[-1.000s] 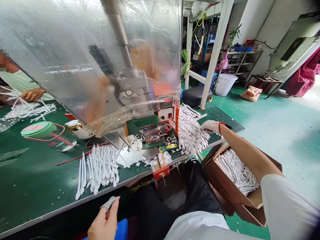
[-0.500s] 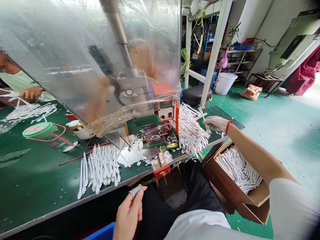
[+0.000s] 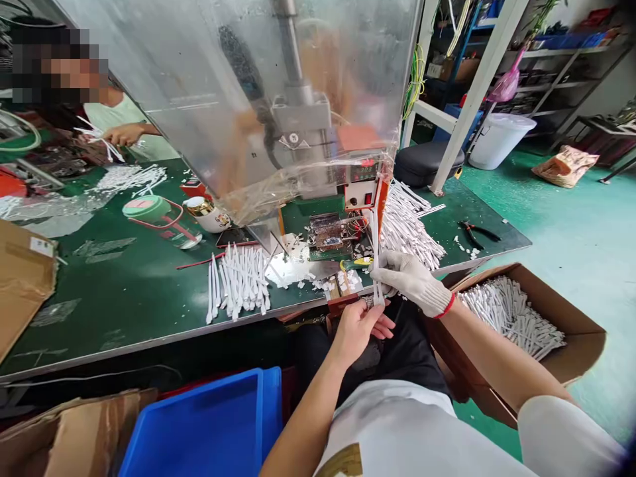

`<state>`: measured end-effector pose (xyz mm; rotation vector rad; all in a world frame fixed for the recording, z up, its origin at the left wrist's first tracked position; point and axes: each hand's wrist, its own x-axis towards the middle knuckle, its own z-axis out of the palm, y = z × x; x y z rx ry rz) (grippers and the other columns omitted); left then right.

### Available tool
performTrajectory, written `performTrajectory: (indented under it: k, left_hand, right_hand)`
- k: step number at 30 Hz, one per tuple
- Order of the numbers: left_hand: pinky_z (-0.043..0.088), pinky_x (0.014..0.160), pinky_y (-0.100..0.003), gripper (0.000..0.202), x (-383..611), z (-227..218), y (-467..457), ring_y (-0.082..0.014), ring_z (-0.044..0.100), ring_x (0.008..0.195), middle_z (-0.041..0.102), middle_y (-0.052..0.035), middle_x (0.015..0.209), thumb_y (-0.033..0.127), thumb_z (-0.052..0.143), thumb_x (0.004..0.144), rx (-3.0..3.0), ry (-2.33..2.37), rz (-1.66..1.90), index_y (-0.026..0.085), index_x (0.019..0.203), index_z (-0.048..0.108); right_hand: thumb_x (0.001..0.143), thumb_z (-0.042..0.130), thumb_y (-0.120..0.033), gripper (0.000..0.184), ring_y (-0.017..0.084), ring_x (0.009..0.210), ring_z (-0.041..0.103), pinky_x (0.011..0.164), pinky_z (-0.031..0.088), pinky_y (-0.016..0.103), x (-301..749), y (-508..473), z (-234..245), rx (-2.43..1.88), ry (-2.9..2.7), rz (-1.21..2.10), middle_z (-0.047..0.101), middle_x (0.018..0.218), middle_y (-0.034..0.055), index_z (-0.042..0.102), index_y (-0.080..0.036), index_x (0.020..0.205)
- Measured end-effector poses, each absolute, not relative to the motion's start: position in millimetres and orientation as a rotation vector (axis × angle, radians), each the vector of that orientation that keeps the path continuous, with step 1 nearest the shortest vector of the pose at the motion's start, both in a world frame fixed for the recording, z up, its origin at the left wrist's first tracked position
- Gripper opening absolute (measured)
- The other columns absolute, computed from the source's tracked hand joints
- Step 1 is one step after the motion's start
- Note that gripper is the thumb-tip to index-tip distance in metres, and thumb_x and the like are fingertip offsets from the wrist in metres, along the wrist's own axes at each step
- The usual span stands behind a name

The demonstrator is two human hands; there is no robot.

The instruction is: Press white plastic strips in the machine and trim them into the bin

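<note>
White-gloved right hand [image 3: 412,281] clenches a thin white strip [image 3: 376,265], bare left hand [image 3: 356,331] pinching a small grey piece [image 3: 368,302]; a slack grip could drop the strip.

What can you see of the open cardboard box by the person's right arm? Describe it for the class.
The open cardboard box is plain brown card, its top flaps folded outward. It stands below the near edge of the green bench, tilted slightly, and holds a heap of loose white strips lying crosswise. The right forearm passes over its near corner; any contact is hidden.
</note>
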<state>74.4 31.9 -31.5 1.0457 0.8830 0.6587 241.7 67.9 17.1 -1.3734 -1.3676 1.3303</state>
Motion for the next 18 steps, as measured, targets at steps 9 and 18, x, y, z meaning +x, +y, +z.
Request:
performTrajectory:
  k: [9,18]
  left_hand:
    - [0.056,0.06,-0.026,0.046,60.9,-35.1,17.9,-0.0204,0.073,0.067,0.075,-0.0114,0.079,0.048,0.066,0.085,0.898,0.927,0.689,0.007,0.106,0.067]
    - [0.055,0.061,-0.025,0.047,47.1,-37.0,17.0,-0.0198,0.073,0.066,0.074,-0.0098,0.074,0.051,0.07,0.081,0.778,0.906,0.779,0.007,0.097,0.067]
  right_hand:
    - [0.083,0.067,-0.038,0.024,0.012,0.049,0.054,0.045,0.042,0.019,223.5,65.3,-0.4,-1.383,-1.454,1.3,0.059,0.058,-0.0007,0.058,-0.017,0.077]
    - [0.079,0.074,-0.053,0.041,0.005,0.042,0.04,0.036,0.028,0.016,205.0,97.3,-13.3,-1.226,-1.258,1.772,0.051,0.056,-0.003,0.059,-0.015,0.077]
